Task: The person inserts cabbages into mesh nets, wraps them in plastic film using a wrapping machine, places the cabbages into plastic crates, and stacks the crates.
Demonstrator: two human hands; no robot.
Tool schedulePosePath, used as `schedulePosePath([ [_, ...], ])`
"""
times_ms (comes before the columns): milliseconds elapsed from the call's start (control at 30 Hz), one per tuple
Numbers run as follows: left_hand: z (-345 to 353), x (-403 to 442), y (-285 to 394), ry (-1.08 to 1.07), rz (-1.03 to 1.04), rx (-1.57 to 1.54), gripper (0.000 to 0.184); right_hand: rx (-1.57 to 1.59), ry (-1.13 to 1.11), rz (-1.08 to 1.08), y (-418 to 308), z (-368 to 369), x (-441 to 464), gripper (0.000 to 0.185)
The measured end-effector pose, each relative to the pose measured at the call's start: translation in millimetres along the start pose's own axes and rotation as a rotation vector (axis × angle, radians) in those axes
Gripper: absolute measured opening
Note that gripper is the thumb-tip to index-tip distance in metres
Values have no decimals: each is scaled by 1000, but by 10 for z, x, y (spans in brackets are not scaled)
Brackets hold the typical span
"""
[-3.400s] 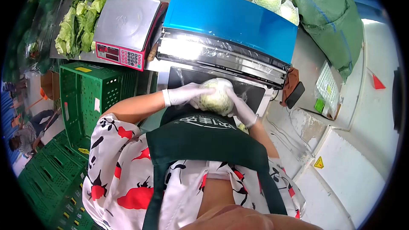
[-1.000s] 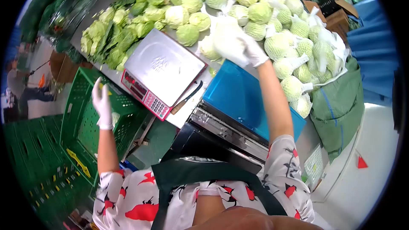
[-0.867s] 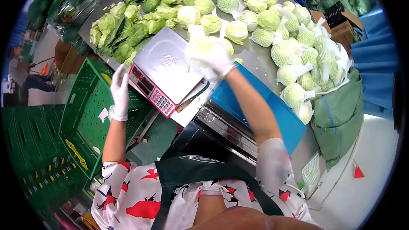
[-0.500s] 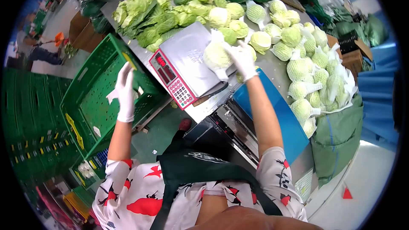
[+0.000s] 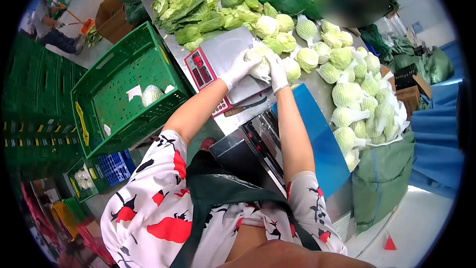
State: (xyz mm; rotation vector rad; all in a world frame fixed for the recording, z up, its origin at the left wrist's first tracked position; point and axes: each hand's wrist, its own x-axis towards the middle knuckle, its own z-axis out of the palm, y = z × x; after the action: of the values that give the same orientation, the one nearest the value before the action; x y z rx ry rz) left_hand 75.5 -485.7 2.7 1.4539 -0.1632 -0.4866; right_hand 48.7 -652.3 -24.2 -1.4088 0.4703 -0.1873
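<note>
Holds a netted cabbage between left hand and right hand, both half-curled against its sides, on or just above the scale; from there, has a green crate toward nine o'clock.

Over on my left I see stacked green crates, a blue plastic crate nearer me and, farther off, a person beside an orange dustpan and a cardboard box. Blue curtains hang on my right, near a red triangle.
</note>
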Motion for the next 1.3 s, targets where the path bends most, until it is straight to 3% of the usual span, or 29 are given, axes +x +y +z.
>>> schedulePosePath([
  [100,306,-224,175,-78,109,48,78,-20,95,17,-401,-193,-444,74],
  [133,438,-282,166,-98,159,99,76,75,80,-76,-513,-329,-628,66],
  [167,624,-204,-67,-27,289,228,73,143,108,-70,-637,-463,-836,61],
  [233,1014,-481,151,-209,308,0,72,56,216,-133,-849,-747,-1232,60],
  [333,1513,-845,326,-286,335,233,77,9,427,-181,-1029,-1192,-1842,61],
  [533,2227,-1399,-167,-626,273,381,76,-231,804,-113,-344,-1991,-2783,71],
  [633,2247,-1490,-286,-751,311,473,75,-261,838,-102,-159,-2032,-3116,71],
  [700,2110,-1501,-156,-783,221,451,73,-306,869,-116,-56,-2113,-3289,71],
  [733,1963,-1536,-37,-702,325,510,71,-369,936,-67,-207,-2065,-3457,71],
  [767,1779,-1545,71,-620,433,564,69,-528,1070,-169,-225,-2067,-3609,66],
  [833,1284,-1546,191,-422,760,932,67,-996,1257,-239,-178,-2100,-4077,56],
  [900,836,-1581,99,-335,657,1245,65,-1234,1341,-40,140,-2116,-4440,48],
  [967,571,-1683,-95,-327,806,1318,66,-1213,1242,-1,293,-1953,-4586,42],
  [1133,556,-1728,-48,-394,895,1073,31,-1282,1026,-149,294,-1808,-4617,29],
  [1300,597,-1559,4,-630,995,1168,37,-1260,828,-186,298,-2097,-4723,25],
])
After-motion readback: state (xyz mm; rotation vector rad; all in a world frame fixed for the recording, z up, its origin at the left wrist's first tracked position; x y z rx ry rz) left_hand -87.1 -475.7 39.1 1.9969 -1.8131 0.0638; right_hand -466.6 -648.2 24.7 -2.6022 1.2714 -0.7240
